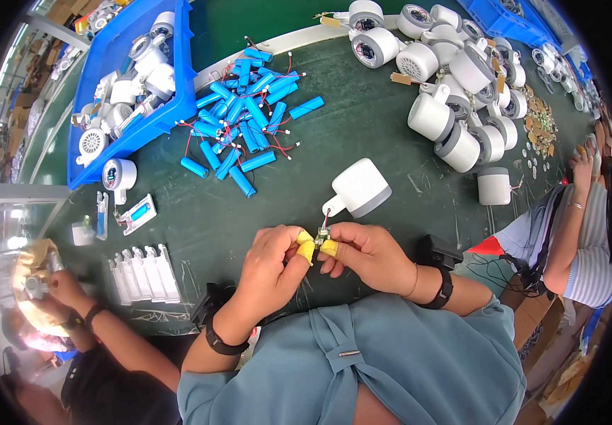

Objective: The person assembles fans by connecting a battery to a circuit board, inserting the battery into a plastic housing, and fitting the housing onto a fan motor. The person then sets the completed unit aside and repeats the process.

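Note:
A small green circuit board (323,233) is pinched between my two hands near the table's front edge. My left hand (272,266), with yellow covers on its thumb and a finger, closes on the board's left side. From the right, my right hand (371,258) grips it, its thumb also covered in yellow. Thin wires run from the board up to a white round housing (359,183) with a grey rim, which lies on its side just beyond my fingers. My fingertips hide part of the board.
Blue wired battery cells (255,112) lie heaped at the far middle. White housings (461,68) pile up far right, beside loose circuit boards (541,122). A blue crate (188,88) of units stands far left. White plastic handles (143,275) line the left. Co-workers sit on both sides.

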Available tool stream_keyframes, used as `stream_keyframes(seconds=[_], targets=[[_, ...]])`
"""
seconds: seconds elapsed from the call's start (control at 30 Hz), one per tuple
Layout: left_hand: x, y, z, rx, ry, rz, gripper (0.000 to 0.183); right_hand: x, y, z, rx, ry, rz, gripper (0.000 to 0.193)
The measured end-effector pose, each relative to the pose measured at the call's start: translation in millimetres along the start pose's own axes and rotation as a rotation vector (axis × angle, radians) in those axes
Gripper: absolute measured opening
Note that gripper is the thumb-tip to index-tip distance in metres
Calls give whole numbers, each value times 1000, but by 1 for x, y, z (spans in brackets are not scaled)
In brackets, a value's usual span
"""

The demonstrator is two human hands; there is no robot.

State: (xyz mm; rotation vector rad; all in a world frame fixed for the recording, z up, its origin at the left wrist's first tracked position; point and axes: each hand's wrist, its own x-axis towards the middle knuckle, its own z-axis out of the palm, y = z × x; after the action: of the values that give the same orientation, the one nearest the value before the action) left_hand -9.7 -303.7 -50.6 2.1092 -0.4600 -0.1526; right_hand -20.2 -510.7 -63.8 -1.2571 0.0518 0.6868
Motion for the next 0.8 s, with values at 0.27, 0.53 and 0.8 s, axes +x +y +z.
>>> stream_keyframes(seconds=[0.27, 0.53, 0.8], targets=[[11, 1, -15, -25, -180, -99, 20, -2, 1, 4, -136, -4, -95, 13], [13, 7, -7, -79, -79, -159, 17, -2, 2, 9, -190, 35, -133, 14], [-4, 12, 22, 33, 204, 78, 19, -1, 13, 18, -417, 256, -309, 12]])
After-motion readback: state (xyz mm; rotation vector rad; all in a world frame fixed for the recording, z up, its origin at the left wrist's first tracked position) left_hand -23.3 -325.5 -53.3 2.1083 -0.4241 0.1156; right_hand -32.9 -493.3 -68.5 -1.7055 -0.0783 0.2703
